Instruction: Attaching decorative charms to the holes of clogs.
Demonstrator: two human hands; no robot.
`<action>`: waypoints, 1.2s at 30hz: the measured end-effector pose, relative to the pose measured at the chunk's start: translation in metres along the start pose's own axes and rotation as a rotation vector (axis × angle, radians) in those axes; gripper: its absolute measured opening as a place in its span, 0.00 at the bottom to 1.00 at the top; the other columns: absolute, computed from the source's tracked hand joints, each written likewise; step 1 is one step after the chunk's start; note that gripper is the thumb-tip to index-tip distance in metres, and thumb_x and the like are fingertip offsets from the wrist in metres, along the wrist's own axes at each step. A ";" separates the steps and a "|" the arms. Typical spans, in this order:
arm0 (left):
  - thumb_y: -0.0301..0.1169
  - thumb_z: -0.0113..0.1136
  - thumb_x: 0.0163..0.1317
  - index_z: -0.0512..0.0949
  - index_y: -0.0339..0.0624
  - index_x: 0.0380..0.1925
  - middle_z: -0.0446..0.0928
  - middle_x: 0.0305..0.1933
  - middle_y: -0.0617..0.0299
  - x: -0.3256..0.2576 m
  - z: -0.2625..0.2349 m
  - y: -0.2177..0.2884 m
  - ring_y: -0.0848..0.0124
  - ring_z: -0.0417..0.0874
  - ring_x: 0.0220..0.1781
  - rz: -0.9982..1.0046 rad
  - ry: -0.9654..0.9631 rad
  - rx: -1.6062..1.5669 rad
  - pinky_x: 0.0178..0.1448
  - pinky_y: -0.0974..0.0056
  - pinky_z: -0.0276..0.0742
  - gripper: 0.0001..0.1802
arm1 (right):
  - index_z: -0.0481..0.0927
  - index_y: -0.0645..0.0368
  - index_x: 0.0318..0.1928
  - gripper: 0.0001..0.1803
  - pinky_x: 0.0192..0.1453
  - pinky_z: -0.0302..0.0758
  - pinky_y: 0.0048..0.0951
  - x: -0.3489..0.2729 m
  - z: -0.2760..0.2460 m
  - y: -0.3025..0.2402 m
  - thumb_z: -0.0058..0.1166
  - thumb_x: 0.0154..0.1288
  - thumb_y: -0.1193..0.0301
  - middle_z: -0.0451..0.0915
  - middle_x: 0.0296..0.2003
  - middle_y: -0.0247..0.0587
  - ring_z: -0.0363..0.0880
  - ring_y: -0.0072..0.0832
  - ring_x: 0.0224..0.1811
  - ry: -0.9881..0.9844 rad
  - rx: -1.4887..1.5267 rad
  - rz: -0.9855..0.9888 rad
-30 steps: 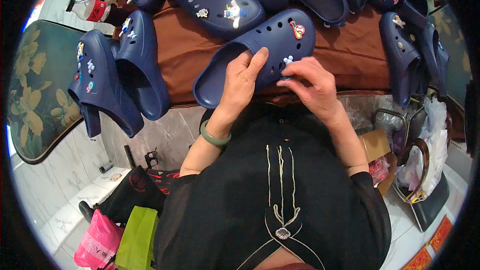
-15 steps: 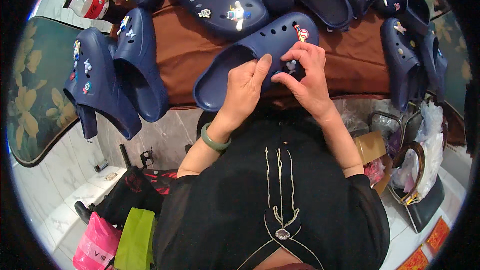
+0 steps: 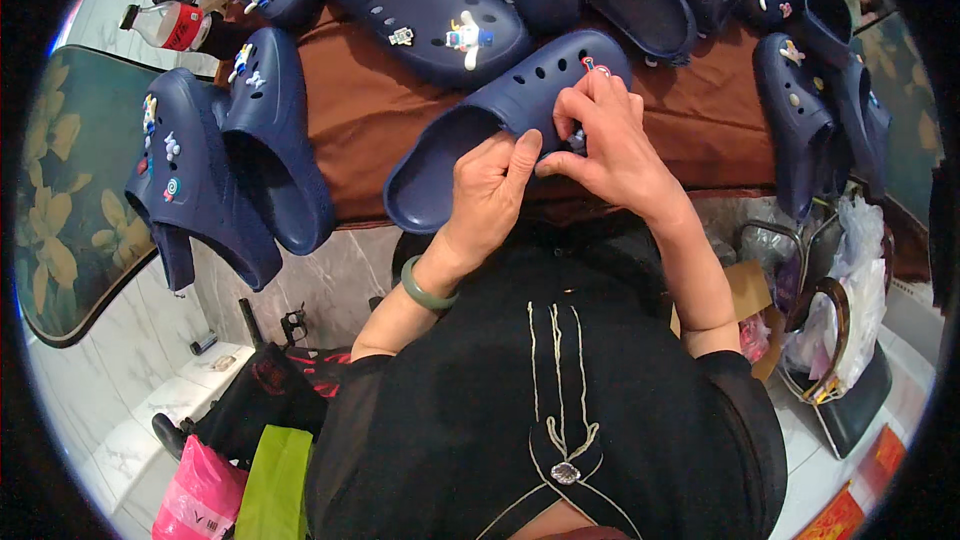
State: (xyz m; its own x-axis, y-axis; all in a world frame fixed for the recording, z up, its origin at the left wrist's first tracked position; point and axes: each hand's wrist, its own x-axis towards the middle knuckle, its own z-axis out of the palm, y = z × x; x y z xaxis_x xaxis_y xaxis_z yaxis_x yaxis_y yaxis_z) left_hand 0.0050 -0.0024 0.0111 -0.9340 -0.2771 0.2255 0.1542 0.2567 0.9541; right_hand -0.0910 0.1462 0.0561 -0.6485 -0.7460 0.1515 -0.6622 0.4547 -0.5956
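A navy blue clog (image 3: 440,155) lies tilted across the brown cloth, its holed toe pointing to the upper right. My left hand (image 3: 490,180) grips its near side by the opening, thumb laid on top. On the toe, my right hand (image 3: 615,145) rests with bent fingers and the thumb reaching back toward the left hand. A small grey-blue charm (image 3: 577,138) shows between that thumb and the index finger. Near the toe tip, a red-edged charm (image 3: 592,64) is partly covered by the right fingers. Whether the fingertips pinch a charm is hidden.
More navy clogs with charms, such as a large one (image 3: 430,15), crowd the back. A pair (image 3: 275,140) stands left, others (image 3: 795,120) right. Brown cloth (image 3: 350,90) covers the table. A red-labelled bottle (image 3: 170,25) lies back left. Bags (image 3: 200,490) sit low on the left.
My right hand has curled its fingers down over the toe, covering most of the red-edged charm. The left hand keeps its hold on the clog.
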 end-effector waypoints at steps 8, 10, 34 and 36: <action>0.34 0.56 0.69 0.70 0.33 0.17 0.63 0.16 0.60 0.002 0.001 0.001 0.73 0.60 0.20 -0.061 0.006 -0.049 0.25 0.63 0.58 0.21 | 0.69 0.53 0.30 0.22 0.45 0.56 0.36 0.006 -0.002 0.001 0.69 0.44 0.57 0.63 0.34 0.38 0.64 0.38 0.42 -0.030 -0.056 -0.042; 0.34 0.56 0.69 0.70 0.33 0.17 0.63 0.16 0.61 0.003 0.000 0.001 0.74 0.59 0.20 -0.075 -0.003 -0.065 0.24 0.63 0.57 0.21 | 0.69 0.53 0.29 0.22 0.45 0.56 0.36 0.011 -0.006 0.002 0.69 0.43 0.57 0.64 0.33 0.38 0.65 0.38 0.41 -0.065 -0.079 -0.054; 0.31 0.71 0.56 0.75 0.33 0.49 0.80 0.44 0.62 0.005 -0.005 0.014 0.76 0.78 0.45 -0.186 -0.178 -0.027 0.51 0.69 0.74 0.23 | 0.77 0.48 0.29 0.10 0.47 0.55 0.37 -0.015 0.027 0.009 0.66 0.48 0.67 0.70 0.27 0.29 0.70 0.28 0.36 0.306 -0.067 -0.183; 0.30 0.70 0.56 0.75 0.33 0.49 0.80 0.46 0.62 0.004 -0.008 0.017 0.77 0.78 0.46 -0.269 -0.222 -0.127 0.51 0.70 0.74 0.22 | 0.79 0.47 0.31 0.09 0.47 0.55 0.36 -0.019 0.028 0.012 0.66 0.49 0.67 0.71 0.27 0.28 0.70 0.27 0.35 0.327 -0.028 -0.226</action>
State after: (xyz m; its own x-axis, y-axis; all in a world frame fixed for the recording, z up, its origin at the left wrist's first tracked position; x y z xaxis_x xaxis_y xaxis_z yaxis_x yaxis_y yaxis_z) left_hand 0.0060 -0.0067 0.0298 -0.9915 -0.1081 -0.0720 -0.0810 0.0813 0.9934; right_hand -0.0761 0.1521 0.0244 -0.5681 -0.6361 0.5222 -0.8086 0.3135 -0.4978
